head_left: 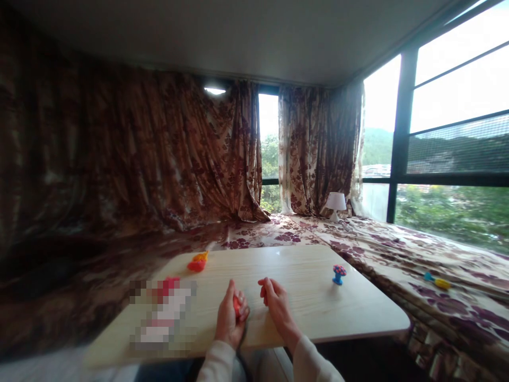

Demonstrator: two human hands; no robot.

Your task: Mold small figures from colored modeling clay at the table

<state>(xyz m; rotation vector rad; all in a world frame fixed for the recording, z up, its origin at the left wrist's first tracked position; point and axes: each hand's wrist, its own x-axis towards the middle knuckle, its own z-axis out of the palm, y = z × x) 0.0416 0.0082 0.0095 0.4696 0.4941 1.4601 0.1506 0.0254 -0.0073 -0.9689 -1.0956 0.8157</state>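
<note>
My left hand (pixel 232 318) is closed around a small red lump (pixel 237 306), with its thumb pointing up; most of the lump is covered by the fingers. To its right, my right hand (pixel 276 303) hovers over the table with its thumb and curled fingers pressed together. Whether anything small is between those fingers I cannot make out. The two hands are apart. A small blue figure (pixel 338 276) with a domed top covered in pink-red dots stands at the table's right. Red and orange-yellow pieces (pixel 198 262) lie together at the far left.
The pale wooden table (pixel 302 265) has rounded corners. A blurred-out patch (pixel 165 315) covers something at its left. Beyond lies a flowered cover (pixel 254 233) with a white lamp (pixel 336 202). A blue and yellow object (pixel 439 282) rests on the cover at right.
</note>
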